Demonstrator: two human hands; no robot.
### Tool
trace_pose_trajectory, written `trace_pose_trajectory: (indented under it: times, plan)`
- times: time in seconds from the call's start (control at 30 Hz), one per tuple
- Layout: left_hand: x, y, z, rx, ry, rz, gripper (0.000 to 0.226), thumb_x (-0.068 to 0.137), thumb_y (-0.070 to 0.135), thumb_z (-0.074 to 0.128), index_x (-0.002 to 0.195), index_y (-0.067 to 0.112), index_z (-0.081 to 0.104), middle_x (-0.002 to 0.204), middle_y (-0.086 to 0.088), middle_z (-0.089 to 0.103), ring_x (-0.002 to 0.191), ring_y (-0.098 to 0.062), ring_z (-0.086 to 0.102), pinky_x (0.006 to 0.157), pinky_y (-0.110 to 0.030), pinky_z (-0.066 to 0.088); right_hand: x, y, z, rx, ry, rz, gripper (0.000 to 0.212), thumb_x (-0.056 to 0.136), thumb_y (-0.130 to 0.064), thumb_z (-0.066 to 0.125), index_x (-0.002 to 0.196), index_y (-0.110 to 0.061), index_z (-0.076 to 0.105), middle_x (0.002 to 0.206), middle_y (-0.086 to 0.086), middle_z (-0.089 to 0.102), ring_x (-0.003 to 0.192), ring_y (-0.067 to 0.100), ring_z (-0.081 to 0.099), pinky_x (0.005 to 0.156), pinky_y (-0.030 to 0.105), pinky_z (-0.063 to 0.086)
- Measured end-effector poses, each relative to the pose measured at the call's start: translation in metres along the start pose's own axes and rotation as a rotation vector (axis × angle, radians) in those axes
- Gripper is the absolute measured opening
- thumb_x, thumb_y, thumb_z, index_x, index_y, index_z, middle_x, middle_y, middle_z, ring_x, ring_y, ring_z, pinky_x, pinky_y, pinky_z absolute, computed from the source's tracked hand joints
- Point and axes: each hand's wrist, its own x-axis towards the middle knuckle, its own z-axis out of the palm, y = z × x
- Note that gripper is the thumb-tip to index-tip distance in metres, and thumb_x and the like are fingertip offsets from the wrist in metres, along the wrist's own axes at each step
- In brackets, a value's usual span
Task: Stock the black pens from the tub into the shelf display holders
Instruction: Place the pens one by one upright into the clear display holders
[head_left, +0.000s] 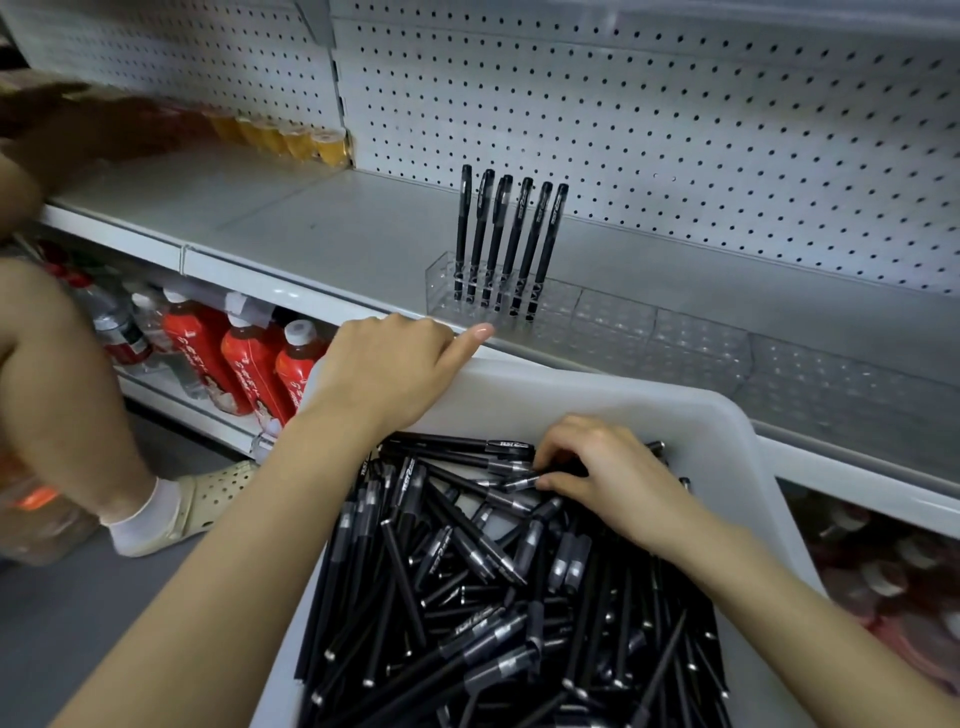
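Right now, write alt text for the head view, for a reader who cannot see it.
The person's right hand pinches a pen among loose black pens in a white tub, whose rim the left hand holds. Behind, six pens stand upright in a clear holder on a grey shelf.

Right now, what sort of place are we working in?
Most likely a shop aisle: white pegboard-backed shelving, bottled drinks stocked on the lower shelf, and clear display holders with six pens standing upright.

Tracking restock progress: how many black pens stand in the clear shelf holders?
6: the standing pens form one side-by-side row in the leftmost clear holder on the shelf. None seems hidden.
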Motion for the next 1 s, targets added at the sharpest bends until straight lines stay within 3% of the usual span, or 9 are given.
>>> trace_pose_trajectory:
  times: [0.17,0.33,0.47,0.6,0.7,0.83,0.93,1.0]
  plan:
    - [0.0,0.0,0.002,0.047,-0.019,-0.007,0.058,0.093,0.062,0.01,0.064,0.026,0.045,0.079,-0.006,0.062,0.083,-0.032,0.059,0.064,-0.035,0.032,-0.004,-0.001,-0.003,0.024,0.038,0.006,0.013,0.085,-0.03,0.066,0.087,-0.027,0.054,0.09,-0.011,0.061,0.089,0.01,0.055,0.081,0.034,0.046]
    - [0.002,-0.004,0.006,0.131,-0.013,-0.013,0.067,0.092,0.061,0.005,0.093,0.027,0.063,0.086,-0.004,0.066,0.086,-0.029,0.061,0.065,-0.035,0.032,-0.003,-0.001,-0.017,0.262,0.155,0.083,0.02,0.082,-0.025,0.071,0.082,-0.033,0.052,0.08,-0.018,0.068,0.086,0.004,0.063,0.083,0.036,0.05]
    - [0.006,-0.002,0.009,0.062,0.008,-0.085,0.061,0.092,0.06,0.007,0.091,0.024,0.056,0.094,-0.003,0.065,0.086,-0.029,0.061,0.064,-0.034,0.035,0.002,-0.008,-0.035,0.434,0.249,0.09,0.027,0.072,-0.014,0.08,0.079,-0.034,0.065,0.085,-0.015,0.071,0.086,-0.004,0.065,0.084,0.02,0.05]
    - [0.008,0.002,0.007,0.016,0.068,-0.152,0.056,0.093,0.058,0.009,0.123,0.028,0.046,0.116,0.004,0.057,0.098,-0.023,0.061,0.066,-0.034,0.033,0.012,-0.023,-0.061,0.582,0.274,0.026,0.033,0.067,-0.003,0.081,0.078,-0.031,0.069,0.081,-0.011,0.072,0.078,-0.002,0.066,0.077,0.01,0.048]
    - [0.012,0.005,0.007,0.003,0.086,-0.154,0.058,0.093,0.056,0.01,0.139,0.028,0.03,0.127,0.004,0.046,0.11,-0.02,0.053,0.069,-0.035,0.035,0.024,-0.034,-0.088,0.773,0.352,0.025,0.024,0.066,-0.001,0.079,0.081,-0.017,0.069,0.083,0.002,0.074,0.079,0.008,0.068,0.076,0.014,0.051]
    - [0.017,0.001,0.015,0.011,0.117,-0.103,0.071,0.091,0.061,0.001,0.145,0.025,0.03,0.141,0.0,0.043,0.123,-0.02,0.045,0.092,-0.035,0.041,0.045,-0.039,-0.119,1.069,0.506,0.047,0.025,0.064,-0.009,0.076,0.085,-0.013,0.062,0.09,0.008,0.073,0.089,0.021,0.069,0.076,0.028,0.058]
    - [0.02,0.002,0.017,0.038,0.073,-0.088,0.081,0.084,0.062,-0.01,0.147,0.026,0.025,0.151,-0.001,0.032,0.133,-0.02,0.035,0.105,-0.035,0.032,0.067,-0.034,-0.129,1.06,0.682,0.077,0.022,0.075,0.003,0.072,0.083,-0.012,0.058,0.092,0.014,0.07,0.091,0.025,0.069,0.075,0.029,0.058]
    - [0.021,0.004,0.018,0.041,0.061,-0.082,0.081,0.083,0.062,-0.012,0.148,0.028,0.021,0.154,0.0,0.025,0.137,-0.019,0.03,0.108,-0.034,0.028,0.081,-0.027,-0.126,0.969,0.795,0.091,0.027,0.075,0.002,0.073,0.08,-0.016,0.055,0.084,0.008,0.068,0.086,0.023,0.068,0.073,0.031,0.057]
